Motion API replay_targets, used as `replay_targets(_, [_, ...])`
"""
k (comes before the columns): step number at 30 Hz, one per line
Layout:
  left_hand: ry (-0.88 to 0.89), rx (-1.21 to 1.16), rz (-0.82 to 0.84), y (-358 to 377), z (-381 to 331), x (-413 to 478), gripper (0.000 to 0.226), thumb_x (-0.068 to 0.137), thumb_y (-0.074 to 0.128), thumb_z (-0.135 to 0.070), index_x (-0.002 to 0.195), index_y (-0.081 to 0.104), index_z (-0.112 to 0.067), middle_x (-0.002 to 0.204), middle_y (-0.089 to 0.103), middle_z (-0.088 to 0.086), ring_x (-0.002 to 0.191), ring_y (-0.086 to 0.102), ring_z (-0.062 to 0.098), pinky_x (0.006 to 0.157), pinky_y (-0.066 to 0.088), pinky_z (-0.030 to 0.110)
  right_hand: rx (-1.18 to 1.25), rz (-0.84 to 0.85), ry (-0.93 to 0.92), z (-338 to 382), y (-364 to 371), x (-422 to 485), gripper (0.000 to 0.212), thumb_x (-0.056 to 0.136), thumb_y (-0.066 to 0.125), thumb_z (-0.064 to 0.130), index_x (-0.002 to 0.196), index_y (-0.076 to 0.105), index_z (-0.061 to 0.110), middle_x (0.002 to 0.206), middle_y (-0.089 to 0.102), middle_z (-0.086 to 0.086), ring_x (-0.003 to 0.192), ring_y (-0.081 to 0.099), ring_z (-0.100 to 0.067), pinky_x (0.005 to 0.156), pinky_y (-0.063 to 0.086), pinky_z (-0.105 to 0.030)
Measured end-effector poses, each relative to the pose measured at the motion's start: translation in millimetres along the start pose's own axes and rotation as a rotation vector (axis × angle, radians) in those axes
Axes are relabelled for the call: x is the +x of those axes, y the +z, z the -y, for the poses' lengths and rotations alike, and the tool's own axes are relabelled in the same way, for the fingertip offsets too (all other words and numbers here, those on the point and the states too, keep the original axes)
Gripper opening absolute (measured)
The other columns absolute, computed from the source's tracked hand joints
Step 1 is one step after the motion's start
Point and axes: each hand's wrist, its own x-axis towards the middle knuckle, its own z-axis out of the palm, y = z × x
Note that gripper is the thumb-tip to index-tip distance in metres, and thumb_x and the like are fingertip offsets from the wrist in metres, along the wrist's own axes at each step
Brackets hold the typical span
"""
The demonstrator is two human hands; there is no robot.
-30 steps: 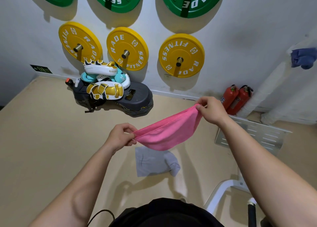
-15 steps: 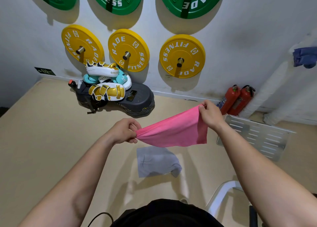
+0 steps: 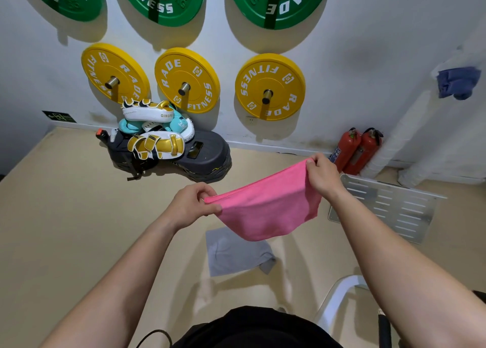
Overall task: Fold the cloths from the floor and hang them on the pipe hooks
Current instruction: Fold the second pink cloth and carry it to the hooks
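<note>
Left hand [image 3: 190, 205] and right hand [image 3: 323, 177] each pinch a top corner of the pink terry cloth [image 3: 265, 211], fingers curled, holding it stretched in mid-air. Grey cloth [image 3: 234, 253] lies on the beige floor [image 3: 65, 229] below; blue cloth [image 3: 457, 82] hangs on the white wall pipe [image 3: 402, 132].

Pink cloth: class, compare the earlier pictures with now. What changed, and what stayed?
The pink cloth has opened from a narrow sagging band into a deeper sheet, and its right edge now hangs below the right hand. Nothing was let go: the left hand and the right hand keep their grip on its upper ends. The grey cloth stays on the floor, the blue cloth on the pipe.
</note>
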Motion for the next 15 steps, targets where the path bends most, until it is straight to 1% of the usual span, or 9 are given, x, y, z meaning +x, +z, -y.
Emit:
replay_targets(3, [0.068,0.055,-0.08,5,-2,8,0.015,0.077,0.082,-0.012,0.08,0.069,-0.017,0.06,0.065,0.003,0.051,0.055,0.007,0.053,0.044,0.02,-0.022,0.021,-0.023,-6,-3,4,0.023,0.102,0.037,0.02,0.102,0.055,0.006,0.098,0.056,-0.005,0.093,0.048,-0.024,0.075,0.029,-0.032])
replay_targets(5, [0.103,0.085,-0.147,8,-2,13,0.012,0.082,0.078,-0.013,0.077,0.069,-0.02,0.057,0.064,0.004,0.049,0.053,0.007,0.052,0.041,0.018,-0.021,0.031,-0.025,-9,-4,6,0.024,0.103,0.036,0.019,0.102,0.055,0.005,0.099,0.056,-0.005,0.093,0.047,-0.023,0.075,0.028,-0.032])
replay_targets(8, [0.109,0.102,-0.234,8,0,20,0.007,0.087,0.073,-0.016,0.08,0.072,-0.019,0.057,0.065,0.004,0.049,0.053,0.006,0.054,0.042,0.018,-0.014,0.055,-0.028,-13,-3,9,0.023,0.103,0.037,0.019,0.102,0.055,0.006,0.101,0.056,-0.005,0.093,0.046,-0.022,0.075,0.028,-0.031])
replay_targets(10, [0.094,0.112,-0.265,6,1,25,0.006,0.088,0.072,-0.019,0.083,0.074,-0.018,0.061,0.067,0.001,0.055,0.056,0.006,0.059,0.046,0.025,0.003,0.082,-0.037,-14,-3,10,0.021,0.102,0.039,0.02,0.1,0.055,0.008,0.1,0.057,-0.004,0.093,0.048,-0.022,0.075,0.029,-0.03])
replay_targets(11, [0.082,0.119,-0.273,5,2,28,0.006,0.088,0.072,-0.02,0.083,0.075,-0.02,0.066,0.068,-0.002,0.062,0.06,0.008,0.062,0.047,0.028,0.016,0.089,-0.042,-14,-2,12,0.02,0.102,0.04,0.02,0.099,0.055,0.008,0.099,0.058,-0.004,0.093,0.05,-0.022,0.076,0.031,-0.031])
replay_targets(13, [0.04,0.13,-0.294,2,3,33,0.005,0.087,0.073,-0.025,0.083,0.075,-0.024,0.076,0.071,-0.006,0.075,0.063,0.012,0.068,0.047,0.03,0.04,0.09,-0.052,-15,-2,14,0.02,0.101,0.044,0.022,0.098,0.058,0.007,0.097,0.061,-0.005,0.092,0.053,-0.022,0.076,0.034,-0.031])
replay_targets(15, [-0.001,0.047,-0.332,0,4,38,0.004,0.086,0.073,-0.026,0.083,0.075,-0.024,0.081,0.072,-0.005,0.082,0.065,0.015,0.073,0.049,0.032,0.066,0.084,-0.041,-15,-1,18,0.021,0.099,0.05,0.024,0.095,0.061,0.007,0.092,0.063,-0.004,0.087,0.055,-0.021,0.074,0.037,-0.032])
